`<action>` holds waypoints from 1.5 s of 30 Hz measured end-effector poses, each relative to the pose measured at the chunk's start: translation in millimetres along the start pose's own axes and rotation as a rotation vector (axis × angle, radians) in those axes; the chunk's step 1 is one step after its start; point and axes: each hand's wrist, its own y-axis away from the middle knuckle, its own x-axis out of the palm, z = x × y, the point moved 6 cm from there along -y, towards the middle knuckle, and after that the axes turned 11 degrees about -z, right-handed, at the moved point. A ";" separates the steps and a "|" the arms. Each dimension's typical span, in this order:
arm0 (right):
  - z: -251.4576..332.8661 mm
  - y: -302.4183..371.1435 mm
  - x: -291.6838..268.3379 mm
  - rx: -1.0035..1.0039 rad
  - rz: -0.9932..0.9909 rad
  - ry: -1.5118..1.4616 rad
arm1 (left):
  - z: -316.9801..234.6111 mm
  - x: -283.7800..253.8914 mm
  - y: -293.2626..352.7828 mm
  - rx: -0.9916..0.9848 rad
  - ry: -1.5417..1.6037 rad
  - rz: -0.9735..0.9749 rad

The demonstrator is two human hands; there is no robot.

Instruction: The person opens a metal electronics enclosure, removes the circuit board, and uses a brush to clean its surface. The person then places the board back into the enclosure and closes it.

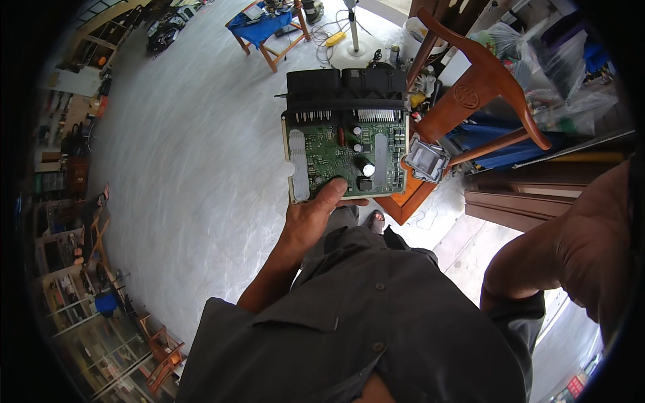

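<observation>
My left hand grips a green circuit board by its near edge, thumb on top and fingers underneath. The board sits in a pale metal frame, with a wide black double connector along its far side. Rows of metal pins, several capacitors and two grey strips show on its face. My right arm is bent up at the right rim; my right hand is very close to the camera there, its fingers hidden. Just right of the board, a silver metal housing piece lies on a wooden chair.
Plastic bags and clutter fill the far right. A small table with a blue cover stands ahead, near a round white stand base and loose cables. Crowded shelves line the left, beside grey flooring.
</observation>
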 end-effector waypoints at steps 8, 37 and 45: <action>20.4 4.9 4.3 -0.049 -0.008 -0.046 | 10.9 -7.0 42.0 0.043 0.001 -0.064; -21.3 85.5 -38.3 0.586 -0.315 0.513 | 12.9 13.9 54.9 0.133 -0.071 -0.162; -47.8 208.4 53.4 1.429 -0.632 0.055 | 15.3 21.0 55.9 0.181 -0.121 -0.101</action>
